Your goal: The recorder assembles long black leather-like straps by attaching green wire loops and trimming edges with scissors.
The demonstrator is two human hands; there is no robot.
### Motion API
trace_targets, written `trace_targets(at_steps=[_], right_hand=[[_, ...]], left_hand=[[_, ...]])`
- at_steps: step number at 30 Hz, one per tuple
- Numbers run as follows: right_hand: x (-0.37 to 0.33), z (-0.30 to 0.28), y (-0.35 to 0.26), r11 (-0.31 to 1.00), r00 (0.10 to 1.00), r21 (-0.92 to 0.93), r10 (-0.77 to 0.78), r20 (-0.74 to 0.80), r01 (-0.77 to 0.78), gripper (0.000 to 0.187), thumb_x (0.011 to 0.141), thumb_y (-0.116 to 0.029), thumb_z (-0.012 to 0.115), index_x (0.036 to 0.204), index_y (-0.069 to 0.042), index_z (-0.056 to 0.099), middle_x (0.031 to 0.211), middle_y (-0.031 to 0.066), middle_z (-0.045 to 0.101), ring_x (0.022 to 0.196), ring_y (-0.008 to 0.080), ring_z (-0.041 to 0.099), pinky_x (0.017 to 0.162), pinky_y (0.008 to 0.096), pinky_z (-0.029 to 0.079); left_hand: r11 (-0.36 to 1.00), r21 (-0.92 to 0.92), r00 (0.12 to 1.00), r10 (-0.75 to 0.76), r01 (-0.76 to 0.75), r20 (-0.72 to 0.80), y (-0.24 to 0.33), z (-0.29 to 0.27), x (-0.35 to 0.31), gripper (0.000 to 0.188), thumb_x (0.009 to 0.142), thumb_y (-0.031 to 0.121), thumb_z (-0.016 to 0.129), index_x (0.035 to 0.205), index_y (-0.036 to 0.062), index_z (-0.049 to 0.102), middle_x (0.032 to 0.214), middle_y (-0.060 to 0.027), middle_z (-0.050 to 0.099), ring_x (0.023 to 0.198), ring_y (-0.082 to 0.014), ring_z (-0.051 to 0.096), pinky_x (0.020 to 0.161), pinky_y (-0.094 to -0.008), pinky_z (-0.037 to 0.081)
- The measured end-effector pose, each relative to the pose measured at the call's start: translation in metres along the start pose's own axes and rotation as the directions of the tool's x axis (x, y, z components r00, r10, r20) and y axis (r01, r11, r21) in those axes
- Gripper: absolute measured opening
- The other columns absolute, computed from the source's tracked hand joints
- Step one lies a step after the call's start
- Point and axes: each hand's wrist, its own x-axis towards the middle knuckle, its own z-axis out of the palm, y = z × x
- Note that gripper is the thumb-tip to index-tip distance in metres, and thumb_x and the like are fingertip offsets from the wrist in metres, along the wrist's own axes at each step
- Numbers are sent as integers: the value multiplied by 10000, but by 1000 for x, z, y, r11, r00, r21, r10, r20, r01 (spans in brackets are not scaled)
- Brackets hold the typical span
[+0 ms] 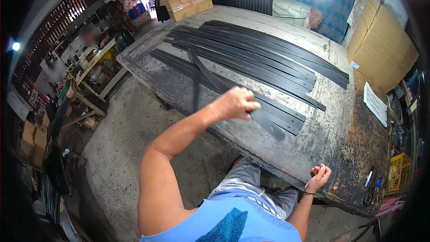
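Observation:
My left hand is closed around a long black strip, which slants over other strips on the worktable. Its near end, past my fingers, is smeared by motion. Several more flat black strips lie side by side in loose rows, some overlapping, with small holes near their right ends. Close to the table's near right edge, my right hand is held with its fingers curled in. Whatever may be inside those fingers is hidden.
The worn worktable carries a taped carton at its far left. At right are a tall cardboard piece, a paper sheet, scissors and a blue pen. A yellow crate stands beyond. People sit at a left bench.

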Motion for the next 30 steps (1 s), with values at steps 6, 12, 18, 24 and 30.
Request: trace_targets(at_steps=[6,12,18,24,30], right_hand=[[-19,-21,-38,992,997,118,-34,-70,42,136,1024,-185,485,989,-60,526,880,26,577,699,97,567,646,251,509],[-29,-95,-71,983,950,124,-94,-298,136,137,1020,-188,522,1006,-52,529,864,21,558,716,87,511,652,246,494],[-47,-205,-84,985,775,-98,-175,-607,145,210,1013,-231,545,1044,-24,540,861,42,573,694,112,514,649,257,483],[-75,-259,-91,987,592,-144,-161,-790,76,241,1003,-178,542,1188,-25,566,809,31,554,646,110,487,608,274,468],[-111,-258,-82,978,450,-187,-127,-884,-92,212,988,-100,483,1144,-39,611,810,18,537,638,93,452,572,257,433]], left_hand=[[939,-297,978,200,-175,58,87,50,10,423,672,428,780,969,160,644,791,-27,538,756,-226,587,660,-356,484],[873,-483,917,249,-72,312,174,116,33,531,681,538,741,907,77,606,849,-85,608,796,-292,664,637,-397,537],[829,-549,752,426,-102,504,263,151,73,385,782,370,697,970,46,611,832,-138,695,799,-330,698,661,-445,541],[710,-704,824,417,-31,385,291,167,99,316,815,96,568,1122,144,625,965,-173,664,829,-366,685,662,-493,533],[572,-816,989,147,-84,1,350,174,106,462,828,121,666,1278,196,587,1069,-108,561,962,-298,545,824,-410,442]])
